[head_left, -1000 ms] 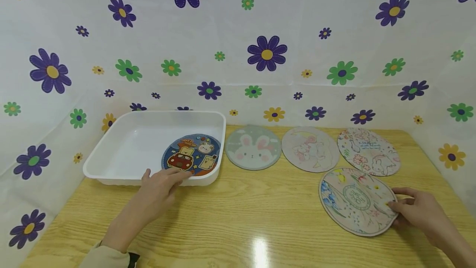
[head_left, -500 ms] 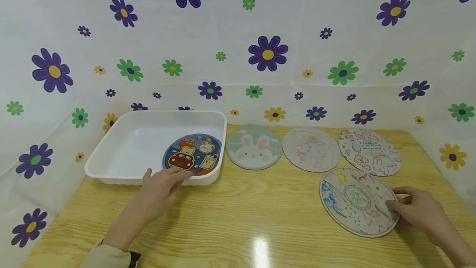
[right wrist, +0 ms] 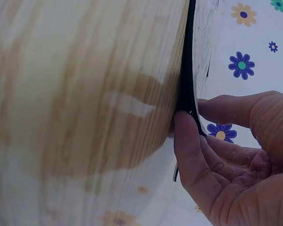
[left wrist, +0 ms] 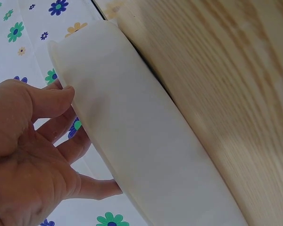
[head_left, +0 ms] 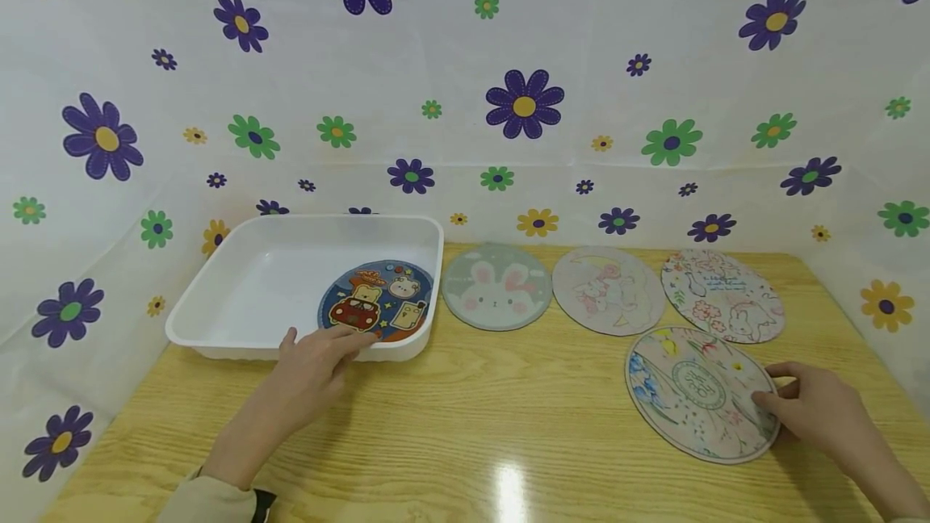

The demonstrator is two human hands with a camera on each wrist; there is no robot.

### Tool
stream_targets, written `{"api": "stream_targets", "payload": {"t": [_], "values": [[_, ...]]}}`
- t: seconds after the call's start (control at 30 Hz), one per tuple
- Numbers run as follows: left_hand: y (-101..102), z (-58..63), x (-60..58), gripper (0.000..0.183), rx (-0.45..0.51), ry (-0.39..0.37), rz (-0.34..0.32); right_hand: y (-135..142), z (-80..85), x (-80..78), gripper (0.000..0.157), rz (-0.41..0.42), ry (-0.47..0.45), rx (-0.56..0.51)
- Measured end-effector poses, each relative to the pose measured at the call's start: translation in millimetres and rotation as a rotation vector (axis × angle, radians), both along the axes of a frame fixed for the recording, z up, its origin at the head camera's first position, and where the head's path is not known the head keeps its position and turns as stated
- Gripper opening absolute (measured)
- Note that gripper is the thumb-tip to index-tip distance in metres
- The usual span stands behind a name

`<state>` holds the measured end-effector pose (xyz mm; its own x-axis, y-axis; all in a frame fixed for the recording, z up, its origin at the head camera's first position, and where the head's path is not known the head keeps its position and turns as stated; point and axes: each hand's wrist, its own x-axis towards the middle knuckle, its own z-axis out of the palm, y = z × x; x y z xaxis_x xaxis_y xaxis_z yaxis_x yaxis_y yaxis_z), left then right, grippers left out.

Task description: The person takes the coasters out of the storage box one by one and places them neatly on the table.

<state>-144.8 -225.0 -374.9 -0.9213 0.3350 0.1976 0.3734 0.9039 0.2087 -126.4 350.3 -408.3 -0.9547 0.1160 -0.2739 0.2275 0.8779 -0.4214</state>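
In the head view my left hand (head_left: 312,370) holds the front rim of a white rectangular tray (head_left: 211,297). The left wrist view has the thumb at the rim of the tray wall (left wrist: 127,122) and the other fingers partly hidden behind it. Inside the tray, by those fingers, lies a round blue mat (head_left: 374,301) with cartoon bears and a red car. At the right, my right hand (head_left: 821,406) pinches the edge of a round flower-print mat (head_left: 701,394), thumb on top and fingers beneath. Its dark underside (right wrist: 186,89) shows edge-on in the right wrist view.
Behind lie a grey-green bunny mat (head_left: 496,289), a pale pink mat (head_left: 606,293) and a mat with flowers and blue writing (head_left: 722,297). All rest on the wooden table (head_left: 465,418). A white flower-print cloth (head_left: 436,39) stands upright at the back and sides.
My right thumb has shifted slightly leftward on the flower-print mat, whose right edge looks flatter than a second ago. My left hand and the tray hold their position.
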Motion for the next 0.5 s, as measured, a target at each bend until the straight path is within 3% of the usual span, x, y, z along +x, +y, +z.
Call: {"api": "stream_targets", "payload": {"t": [0.5], "values": [[1.2,1.3,0.0,0.036,-0.001,-0.004,0.003,-1.7,0.7,-3.9,0.062,0.11,0.03,0.149]]}}
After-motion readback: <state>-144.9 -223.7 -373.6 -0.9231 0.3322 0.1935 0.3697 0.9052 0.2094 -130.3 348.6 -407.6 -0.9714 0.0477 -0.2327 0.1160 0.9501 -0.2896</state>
